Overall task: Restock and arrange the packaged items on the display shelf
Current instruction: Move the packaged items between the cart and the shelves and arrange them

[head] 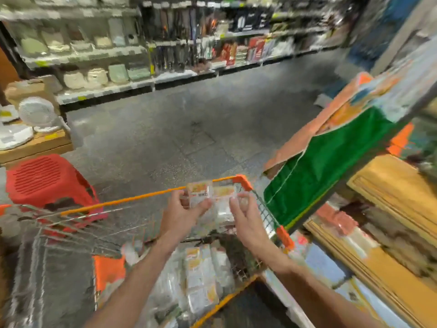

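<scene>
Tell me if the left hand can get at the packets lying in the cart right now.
Probably not freely: the left hand is gripping a packet. The packets in the cart lie uncovered just below.

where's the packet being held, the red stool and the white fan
packet (211,194): head view, on its orange and white label, between the two hands
red stool (40,177): head view, on its slatted top
white fan (35,111): head view, on its round front grille
</scene>
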A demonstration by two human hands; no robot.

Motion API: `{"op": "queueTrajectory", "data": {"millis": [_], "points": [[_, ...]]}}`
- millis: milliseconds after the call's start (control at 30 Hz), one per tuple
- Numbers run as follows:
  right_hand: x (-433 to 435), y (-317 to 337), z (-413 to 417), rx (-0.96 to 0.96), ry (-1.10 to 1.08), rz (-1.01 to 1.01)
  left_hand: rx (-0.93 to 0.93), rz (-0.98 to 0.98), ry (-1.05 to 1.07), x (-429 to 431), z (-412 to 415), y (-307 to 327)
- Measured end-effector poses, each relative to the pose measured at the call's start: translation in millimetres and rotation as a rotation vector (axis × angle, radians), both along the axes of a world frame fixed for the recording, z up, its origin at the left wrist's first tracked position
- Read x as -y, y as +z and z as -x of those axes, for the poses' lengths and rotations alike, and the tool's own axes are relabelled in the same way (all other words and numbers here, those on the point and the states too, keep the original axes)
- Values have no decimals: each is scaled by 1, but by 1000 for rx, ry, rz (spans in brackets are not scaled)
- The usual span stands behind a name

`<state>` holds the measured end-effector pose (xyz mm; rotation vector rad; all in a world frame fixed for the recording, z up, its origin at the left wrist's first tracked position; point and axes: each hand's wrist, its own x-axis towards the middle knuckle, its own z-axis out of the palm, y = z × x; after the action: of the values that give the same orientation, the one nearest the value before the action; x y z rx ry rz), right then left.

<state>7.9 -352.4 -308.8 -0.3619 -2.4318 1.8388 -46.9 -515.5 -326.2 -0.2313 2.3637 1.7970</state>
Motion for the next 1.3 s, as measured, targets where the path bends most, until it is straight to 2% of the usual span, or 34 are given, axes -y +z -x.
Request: {"op": "queueTrajectory", "data": {"millis": [167,367,500,667,800,867,967,1033,1133,1300], "points": [[-92,70,-53,-101,-281,79,-265,20,-319,-118,-9,85],[-209,158,-134,-234,-524,-51,-588,-127,-715,-258,-44,175],[-278,201,-169,-308,-703,-217,-744,-82,-925,-335,-59,217],[-373,245,-174,-289,-768,-423,-953,-14,-1042,-438,-49,267],[-444,278,-157,-225,-803,-561,-1124,137,-1022,-513,-40,305],[-474,289,-144,-135,-787,-661,-1087,287,-1039,-545,-29,315],[-527,288,-118,58,-748,-748,-892,442,-1123,-599,-5,316],[-550,278,-98,156,-733,-733,-774,522,-1188,-620,5,310],[-574,270,-72,210,-705,-718,-744,645,-1215,-646,21,304],[-595,266,-42,237,-707,-738,-633,727,-1222,-670,45,291]]}}
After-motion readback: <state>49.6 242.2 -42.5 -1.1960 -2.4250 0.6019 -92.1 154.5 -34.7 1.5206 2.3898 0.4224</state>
